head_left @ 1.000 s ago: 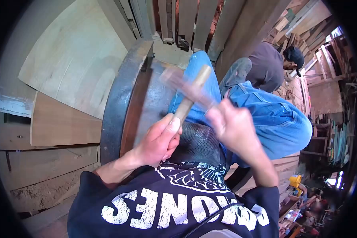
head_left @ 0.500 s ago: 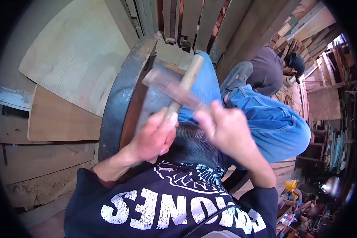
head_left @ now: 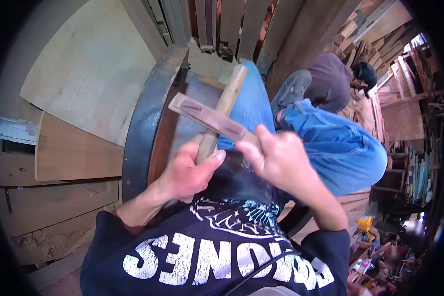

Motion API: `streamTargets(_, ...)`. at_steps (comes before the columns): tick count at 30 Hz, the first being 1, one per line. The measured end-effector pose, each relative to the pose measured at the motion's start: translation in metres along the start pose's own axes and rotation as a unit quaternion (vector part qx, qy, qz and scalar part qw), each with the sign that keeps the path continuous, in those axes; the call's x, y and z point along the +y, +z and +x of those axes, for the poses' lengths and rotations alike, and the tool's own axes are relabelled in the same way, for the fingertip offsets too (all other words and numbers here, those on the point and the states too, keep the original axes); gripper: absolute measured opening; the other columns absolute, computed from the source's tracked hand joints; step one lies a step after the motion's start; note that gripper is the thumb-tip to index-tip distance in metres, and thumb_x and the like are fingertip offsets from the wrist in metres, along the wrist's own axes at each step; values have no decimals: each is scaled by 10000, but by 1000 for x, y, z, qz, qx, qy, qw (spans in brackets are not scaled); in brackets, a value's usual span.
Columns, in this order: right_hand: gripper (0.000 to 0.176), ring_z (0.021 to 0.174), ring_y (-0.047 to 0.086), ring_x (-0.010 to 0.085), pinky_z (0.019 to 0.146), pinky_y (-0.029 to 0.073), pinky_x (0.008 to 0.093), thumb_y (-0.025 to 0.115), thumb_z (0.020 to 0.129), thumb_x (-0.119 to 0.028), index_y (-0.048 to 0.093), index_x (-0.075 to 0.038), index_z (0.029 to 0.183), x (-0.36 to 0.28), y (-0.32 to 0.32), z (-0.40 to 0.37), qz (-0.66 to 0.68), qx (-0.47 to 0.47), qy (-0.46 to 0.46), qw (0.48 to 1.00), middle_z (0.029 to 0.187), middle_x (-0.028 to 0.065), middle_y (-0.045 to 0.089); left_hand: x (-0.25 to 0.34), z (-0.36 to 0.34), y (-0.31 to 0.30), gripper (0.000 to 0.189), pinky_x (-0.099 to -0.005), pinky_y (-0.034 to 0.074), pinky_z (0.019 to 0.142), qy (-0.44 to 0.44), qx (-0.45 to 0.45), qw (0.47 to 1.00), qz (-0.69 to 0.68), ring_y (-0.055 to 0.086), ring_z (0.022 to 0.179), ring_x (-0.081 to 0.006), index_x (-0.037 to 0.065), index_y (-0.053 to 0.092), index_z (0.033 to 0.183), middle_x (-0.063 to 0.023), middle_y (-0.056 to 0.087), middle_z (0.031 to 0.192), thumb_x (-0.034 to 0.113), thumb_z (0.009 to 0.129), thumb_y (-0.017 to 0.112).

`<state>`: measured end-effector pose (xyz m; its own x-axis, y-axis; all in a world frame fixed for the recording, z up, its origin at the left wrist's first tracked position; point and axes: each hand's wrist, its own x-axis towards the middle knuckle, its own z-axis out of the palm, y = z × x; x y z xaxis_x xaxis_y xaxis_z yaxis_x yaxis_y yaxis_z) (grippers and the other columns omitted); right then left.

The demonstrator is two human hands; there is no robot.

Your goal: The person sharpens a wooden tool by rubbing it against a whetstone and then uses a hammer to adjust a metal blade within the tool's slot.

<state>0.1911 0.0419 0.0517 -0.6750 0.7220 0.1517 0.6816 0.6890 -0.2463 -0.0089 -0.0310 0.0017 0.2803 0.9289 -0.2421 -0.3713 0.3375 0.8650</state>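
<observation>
In the head view my left hand (head_left: pixel 190 172) is closed around the lower part of a light wooden stick (head_left: pixel 232 91), which slants up and away from me over my lap. My right hand (head_left: pixel 276 153) grips the near end of a flat, brownish bar-shaped tool (head_left: pixel 207 117) with dark recesses in its upper face. That bar lies across the stick just above my left hand, seemingly touching it. My right fingers hide the bar's near end, so its exact kind is not clear.
A dark curved-edged stand or table (head_left: pixel 145 113) is left of my lap. Pale plywood sheets (head_left: pixel 91 64) lean beyond it. Another person (head_left: pixel 328 81) in a dark shirt and cap bends over at upper right, near stacked wood scraps (head_left: pixel 380 42). A yellow object (head_left: pixel 365 224) shows at lower right.
The bar was blurred by motion and is now sharp, slightly lower and further left across the stick. Both hands keep their holds; the stick has shifted a little to the left.
</observation>
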Motion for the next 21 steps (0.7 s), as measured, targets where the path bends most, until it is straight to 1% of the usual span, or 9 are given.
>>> streamTargets(1, 508, 471, 604, 394, 455, 496, 471, 607, 917, -510, 562, -28, 764, 8, -5, 4, -6, -10, -11, 1000, 473, 179, 535, 0, -3, 0, 199, -232, 322, 339, -1, -1, 1000, 1, 413, 383, -50, 69, 429, 916, 42, 428, 549, 181, 988, 577)
streamTargets(4, 505, 482, 606, 395, 449, 489, 472, 593, 932, -490, 555, -16, 761, 29, -12, 26, 2, 62, 88, 994, 489, 192, 545, -1, -4, 1, 166, -223, 311, 332, -11, -24, 999, -34, 392, 371, -45, 73, 428, 915, 42, 415, 546, 145, 994, 555)
streamTargets(7, 532, 478, 616, 375, 446, 495, 474, 582, 924, -530, 559, -28, 751, -5, -10, -1, -72, 0, -32, 997, 471, 167, 539, 7, -4, 2, 158, -217, 290, 333, -26, -26, 999, -32, 359, 351, -45, 73, 400, 897, 38, 365, 544, 110, 1006, 507)
streamTargets(8, 538, 473, 617, 368, 438, 495, 465, 581, 917, -546, 567, -33, 755, 5, -14, 1, -62, -13, -24, 998, 471, 161, 541, 6, -6, 2, 160, -219, 287, 331, -39, -29, 998, -37, 353, 347, -46, 75, 400, 896, 40, 362, 546, 108, 1005, 512)
streamTargets(11, 537, 436, 595, 367, 415, 486, 457, 575, 925, -541, 543, -47, 717, 40, -15, 25, -83, 101, 72, 989, 461, 157, 534, 6, -6, 4, 159, -226, 281, 327, -47, -64, 995, -65, 337, 339, -47, 81, 404, 901, 39, 365, 552, 105, 1002, 524)
streamTargets(13, 537, 463, 606, 373, 443, 498, 456, 556, 944, -518, 565, -25, 733, 11, -14, 7, -62, 13, 26, 998, 468, 168, 537, 4, -3, 4, 154, -220, 298, 323, -41, -38, 996, -74, 361, 362, -32, 73, 423, 910, 46, 381, 524, 116, 1000, 541)
streamTargets(15, 542, 480, 614, 381, 464, 504, 465, 553, 945, -519, 572, -21, 733, 10, -14, 4, -42, 11, -1, 999, 472, 172, 538, 5, -9, 2, 157, -221, 294, 322, -59, -30, 996, -61, 362, 361, -35, 73, 421, 909, 46, 376, 517, 117, 1000, 542)
streamTargets(18, 541, 494, 617, 394, 465, 497, 478, 562, 935, -532, 574, -24, 748, 36, -21, 29, -69, 91, 87, 990, 503, 186, 567, 8, -5, 2, 155, -220, 295, 328, -53, -70, 992, -89, 368, 363, -40, 73, 423, 911, 36, 403, 546, 115, 998, 545)
streamTargets(21, 521, 491, 615, 393, 462, 498, 480, 586, 925, -521, 576, -29, 754, 3, -17, 10, -52, 46, 27, 997, 496, 179, 563, 12, -7, -2, 154, -219, 297, 332, -24, -55, 996, -63, 368, 363, -43, 69, 423, 918, 29, 414, 560, 118, 999, 545)
